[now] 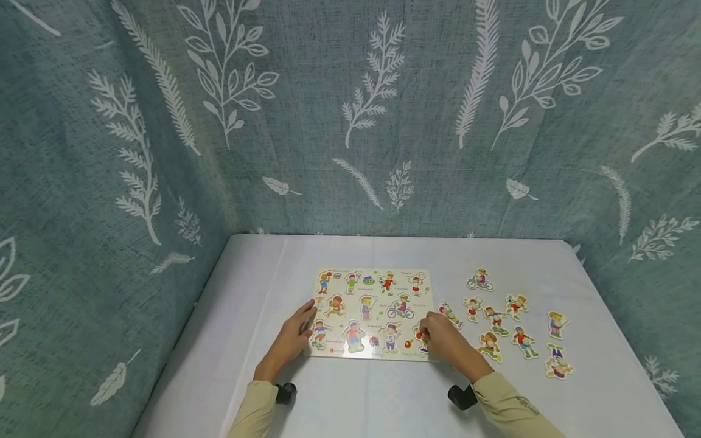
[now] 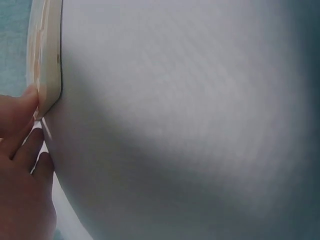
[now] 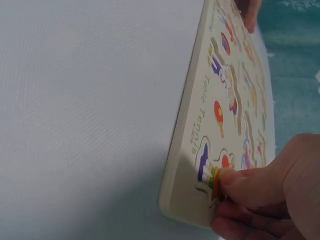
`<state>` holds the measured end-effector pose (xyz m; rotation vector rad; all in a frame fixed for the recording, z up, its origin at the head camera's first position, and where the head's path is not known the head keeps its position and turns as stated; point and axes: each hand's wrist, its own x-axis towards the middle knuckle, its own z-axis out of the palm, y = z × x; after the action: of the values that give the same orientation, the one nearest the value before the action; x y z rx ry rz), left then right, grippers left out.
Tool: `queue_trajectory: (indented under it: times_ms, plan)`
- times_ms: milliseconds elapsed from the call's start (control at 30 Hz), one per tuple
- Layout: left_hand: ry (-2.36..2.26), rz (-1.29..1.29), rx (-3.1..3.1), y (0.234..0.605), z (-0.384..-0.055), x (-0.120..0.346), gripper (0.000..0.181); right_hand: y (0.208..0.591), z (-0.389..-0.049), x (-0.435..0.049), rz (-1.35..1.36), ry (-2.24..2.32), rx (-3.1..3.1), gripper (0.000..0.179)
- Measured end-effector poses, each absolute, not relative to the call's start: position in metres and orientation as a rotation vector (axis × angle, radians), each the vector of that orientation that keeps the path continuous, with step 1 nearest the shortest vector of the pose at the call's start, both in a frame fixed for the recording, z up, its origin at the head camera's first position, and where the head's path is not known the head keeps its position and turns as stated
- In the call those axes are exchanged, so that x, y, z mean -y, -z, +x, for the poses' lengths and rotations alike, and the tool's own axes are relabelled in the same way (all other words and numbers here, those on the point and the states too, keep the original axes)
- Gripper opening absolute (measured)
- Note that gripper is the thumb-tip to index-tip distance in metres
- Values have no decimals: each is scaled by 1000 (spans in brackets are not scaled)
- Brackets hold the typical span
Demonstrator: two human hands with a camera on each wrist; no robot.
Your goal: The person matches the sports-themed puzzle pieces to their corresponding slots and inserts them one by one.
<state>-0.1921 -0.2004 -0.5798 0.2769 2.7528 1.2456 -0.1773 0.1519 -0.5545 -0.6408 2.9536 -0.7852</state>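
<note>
A flat puzzle board (image 1: 356, 311) printed with sports figures lies on the white table. At its left edge, my left hand (image 1: 291, 333) rests with thumb and fingertips against the side. The left wrist view shows that thumb touching the corner of the board (image 2: 51, 65). My right hand (image 1: 442, 336) is at the near right corner of the board. In the right wrist view, its thumb and fingers pinch a small puzzle piece (image 3: 216, 181) over the figure-shaped recess beside the words "Table Tennis". The fingers hide much of that piece.
Several loose figure pieces lie right of the board, among them a cyclist (image 1: 480, 280), a skateboarder (image 1: 495, 321) and a runner (image 1: 490, 347). A leaf-patterned cloth (image 1: 328, 121) hangs behind the table and at its sides.
</note>
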Motion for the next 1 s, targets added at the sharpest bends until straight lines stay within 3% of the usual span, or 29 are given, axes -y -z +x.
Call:
queue_trajectory:
  times_ms: [1000]
  plan:
    - [-1258, 304, -2752, 580, -192, 202, 56, 550, -172, -159, -599, 901, -2944, 7]
